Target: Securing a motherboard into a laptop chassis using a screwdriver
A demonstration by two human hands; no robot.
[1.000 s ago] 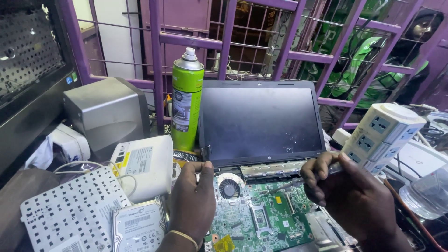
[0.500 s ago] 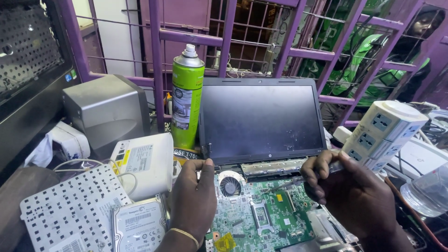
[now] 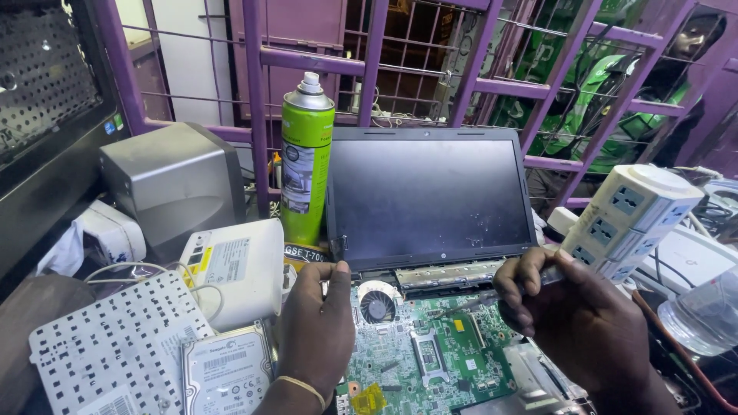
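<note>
An opened laptop lies in front of me, its dark screen (image 3: 427, 196) upright and its green motherboard (image 3: 430, 361) with a round fan (image 3: 377, 306) laid bare. My left hand (image 3: 315, 334) rests flat on the left edge of the laptop base, fingertips near the screen hinge, holding nothing. My right hand (image 3: 573, 319) is closed around a thin tool (image 3: 469, 301) whose tip points left onto the board just below the hinge bar.
A green spray can (image 3: 306, 157) stands left of the screen. A white box (image 3: 234, 269), a white perforated keyboard plate (image 3: 108, 350), a hard drive (image 3: 225, 369) and a grey speaker (image 3: 173, 184) lie left. A white power tower (image 3: 630, 219) and clear bottle (image 3: 703, 315) sit right. Purple bars (image 3: 369, 65) behind.
Nothing has visibly changed; both hands stay where they were on the laptop.
</note>
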